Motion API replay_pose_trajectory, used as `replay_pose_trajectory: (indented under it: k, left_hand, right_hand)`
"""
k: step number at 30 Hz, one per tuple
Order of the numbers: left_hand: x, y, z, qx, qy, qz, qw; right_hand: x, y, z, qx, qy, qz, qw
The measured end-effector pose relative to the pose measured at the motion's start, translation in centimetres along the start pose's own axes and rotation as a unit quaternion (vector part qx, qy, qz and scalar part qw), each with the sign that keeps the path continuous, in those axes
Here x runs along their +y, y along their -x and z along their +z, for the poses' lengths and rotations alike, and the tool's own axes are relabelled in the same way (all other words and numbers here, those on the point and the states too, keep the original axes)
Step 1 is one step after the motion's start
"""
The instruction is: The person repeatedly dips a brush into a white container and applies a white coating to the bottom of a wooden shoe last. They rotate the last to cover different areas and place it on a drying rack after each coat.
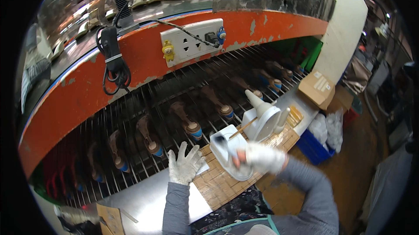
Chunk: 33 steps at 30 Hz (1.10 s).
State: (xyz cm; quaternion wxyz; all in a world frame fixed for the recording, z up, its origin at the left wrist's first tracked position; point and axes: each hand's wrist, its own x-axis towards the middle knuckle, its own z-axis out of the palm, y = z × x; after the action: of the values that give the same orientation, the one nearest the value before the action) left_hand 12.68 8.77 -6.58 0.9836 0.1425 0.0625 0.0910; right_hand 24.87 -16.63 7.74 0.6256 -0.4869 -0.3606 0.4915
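The gloved left hand [185, 164] has its fingers spread beside the rack of metal rods [168, 130]; the gloved right hand [264, 158] is blurred, its fingers seemingly curled around a brush [221, 142]. That brush is above a white oblong tray [220, 155], contents unclear. Beyond stands a white spouted container [266, 116]; a blue crate [312, 150] holds clear plastic bags [331, 130]. The brush's head looks dark, smeared by blur. The tray rests on a tan board [218, 191]; brown, blue-ended shoe parts [181, 115] line the rods, below an orange panel [144, 49]
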Motion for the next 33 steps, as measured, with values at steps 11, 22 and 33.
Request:
replay_pose_trajectory:
  k: [11, 22, 33]
  left_hand:
    - [1.0, -1.5, -0.6, -0.024, 0.024, -0.068, 0.997]
    - [1.4, -1.9, -1.5, -0.051, 0.064, -0.084, 0.993]
    - [1.3, -1.8, -1.3, -0.049, 0.032, -0.085, 0.995]
  right_hand:
    - [-3.8, -20.5, -12.1, 0.159, 0.539, 0.242, 0.791]
    - [5.4, -26.1, -20.0, 0.226, 0.687, 0.414, 0.553]
    - [-2.7, -23.0, -16.8, 0.204, 0.719, 0.231, 0.623]
